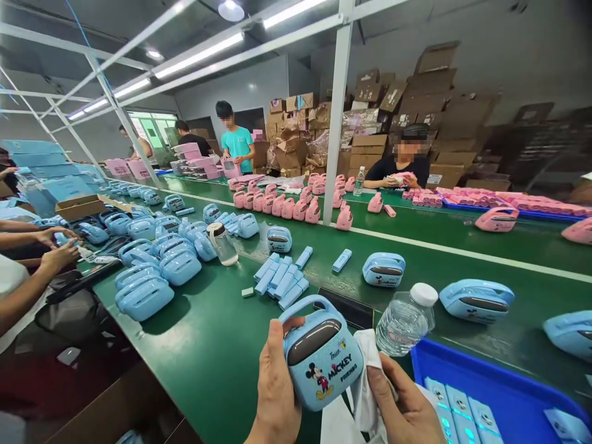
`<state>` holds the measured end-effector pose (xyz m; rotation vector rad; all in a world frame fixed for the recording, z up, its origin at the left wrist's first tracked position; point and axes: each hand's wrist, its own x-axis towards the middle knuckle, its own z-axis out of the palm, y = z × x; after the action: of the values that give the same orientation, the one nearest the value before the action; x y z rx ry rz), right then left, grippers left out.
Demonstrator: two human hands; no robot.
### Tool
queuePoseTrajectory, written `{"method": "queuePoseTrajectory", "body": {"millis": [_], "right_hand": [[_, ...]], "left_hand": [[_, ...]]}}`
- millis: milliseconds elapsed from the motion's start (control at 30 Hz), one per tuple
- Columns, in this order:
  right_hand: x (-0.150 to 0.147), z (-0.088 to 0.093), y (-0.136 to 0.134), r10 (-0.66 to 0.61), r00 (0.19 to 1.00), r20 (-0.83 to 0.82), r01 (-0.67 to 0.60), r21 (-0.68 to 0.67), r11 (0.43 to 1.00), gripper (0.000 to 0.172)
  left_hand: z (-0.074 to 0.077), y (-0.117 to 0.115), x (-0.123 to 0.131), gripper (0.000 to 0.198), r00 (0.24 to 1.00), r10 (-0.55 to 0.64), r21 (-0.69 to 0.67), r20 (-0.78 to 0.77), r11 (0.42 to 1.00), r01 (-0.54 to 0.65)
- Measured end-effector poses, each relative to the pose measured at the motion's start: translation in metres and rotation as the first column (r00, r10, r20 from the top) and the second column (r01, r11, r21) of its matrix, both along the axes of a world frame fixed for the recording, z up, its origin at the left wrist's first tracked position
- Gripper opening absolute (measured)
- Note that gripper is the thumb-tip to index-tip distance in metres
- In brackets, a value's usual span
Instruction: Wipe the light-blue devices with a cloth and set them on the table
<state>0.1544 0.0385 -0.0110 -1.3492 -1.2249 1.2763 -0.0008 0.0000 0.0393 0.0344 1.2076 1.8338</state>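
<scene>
Right in front of me, the person's left hand (276, 394) is curled around the side of a small blue speaker (321, 357) with a cartoon mouse printed on its front — thumb up by the carrying handle, palm and fingers wrapped along the left edge, holding it up above the near edge of the green counter (217, 351). The right hand (407, 410) sits just beside the speaker, fingers loosely closed on a white cloth (365, 394) that is bunched against the speaker's right side and hangs down below it. A clear water bottle (407, 319) with a white cap lies tilted on the counter just beyond the cloth, and next to it a blue tray (509, 394) holds pale blue slabs in a row. Farther up the counter, a heap of small blue bars (283, 280) lies loose, with more blue speakers (152, 271) lined up along the left side. A co-worker's hands (58, 246) are busy at the far left edge — and across the dividing line, pink speakers (287, 206) stand in rows near a seated person in black (402, 166).
</scene>
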Motion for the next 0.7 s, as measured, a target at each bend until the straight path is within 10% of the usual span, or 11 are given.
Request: {"method": "queuePoseTrajectory", "body": {"millis": [267, 433, 700], "right_hand": [[-0.014, -0.028, -0.012, -0.109, 0.904, -0.413, 0.044, -0.164, 0.985, 0.075], [-0.02, -0.005, -0.008, -0.042, 0.85, -0.526, -0.081, -0.21, 0.974, 0.062], [0.0, 0.029, -0.02, 0.125, 0.865, -0.486, -0.187, -0.08, 0.979, 0.09]], "left_hand": [[0.006, -0.003, 0.008, 0.06, 0.993, -0.122, 0.053, -0.009, 0.991, 0.122], [0.003, -0.012, 0.008, 0.063, 0.937, -0.248, 0.206, -0.246, 0.931, 0.3], [0.011, -0.026, -0.001, 0.056, 0.722, -0.392, 0.238, -0.57, 0.762, 0.602]]}}
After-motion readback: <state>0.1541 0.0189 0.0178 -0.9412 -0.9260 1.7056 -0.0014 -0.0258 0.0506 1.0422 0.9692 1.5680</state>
